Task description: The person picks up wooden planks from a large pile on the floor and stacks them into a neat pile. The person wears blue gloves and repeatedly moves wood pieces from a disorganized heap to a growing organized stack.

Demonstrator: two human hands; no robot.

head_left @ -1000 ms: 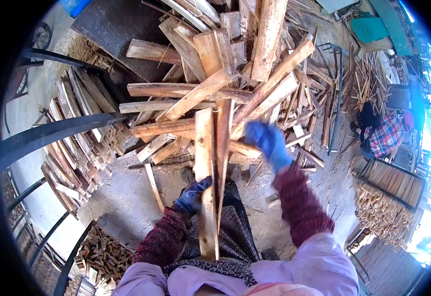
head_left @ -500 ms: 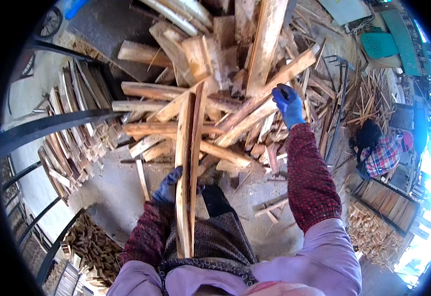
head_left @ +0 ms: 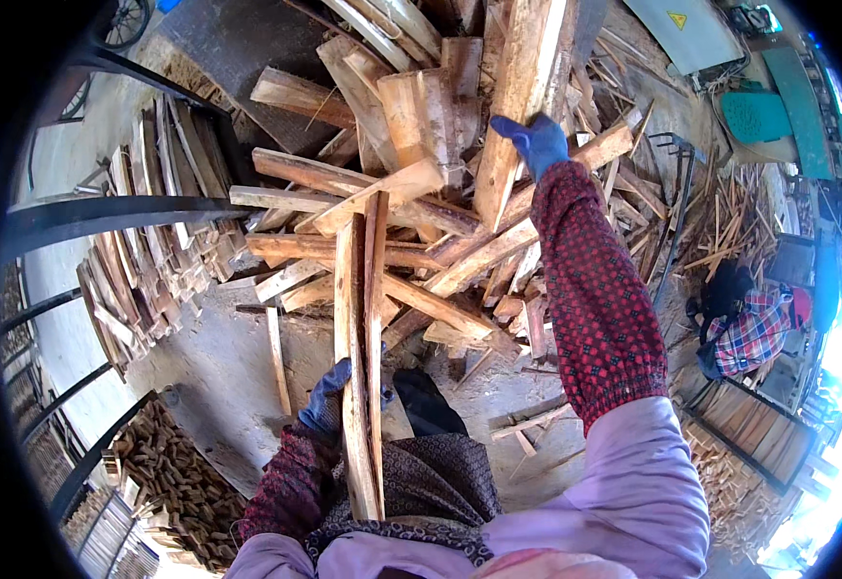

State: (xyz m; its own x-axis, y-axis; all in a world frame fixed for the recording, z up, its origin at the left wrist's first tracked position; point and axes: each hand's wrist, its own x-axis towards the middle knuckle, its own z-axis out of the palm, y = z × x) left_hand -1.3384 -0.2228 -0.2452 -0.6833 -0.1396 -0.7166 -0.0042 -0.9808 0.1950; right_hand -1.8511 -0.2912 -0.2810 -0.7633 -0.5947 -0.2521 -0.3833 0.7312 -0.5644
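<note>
My left hand (head_left: 325, 398), gloved in blue, was closed on two slats (head_left: 349, 338), which stood lengthwise side by side, their lower ends by my apron (head_left: 435, 473) and their upper ends in front of the pile (head_left: 382, 193). My right hand (head_left: 540, 145), gloved too, was stretched out farther, thumb and fingers apart over a thick plank (head_left: 516, 77) in that pile; I could not tell whether they gripped it. A loose stick (head_left: 277, 362) lay on the floor just beyond my left hand. Farther left of it, past a curved black rail (head_left: 122, 222), was a stack of boards (head_left: 132, 261), and nearer me, a heap of short blocks (head_left: 175, 463). Well right of my right hand, a person in a checked shirt (head_left: 754, 333) bent down, with a green seat (head_left: 757, 116) beyond.
</note>
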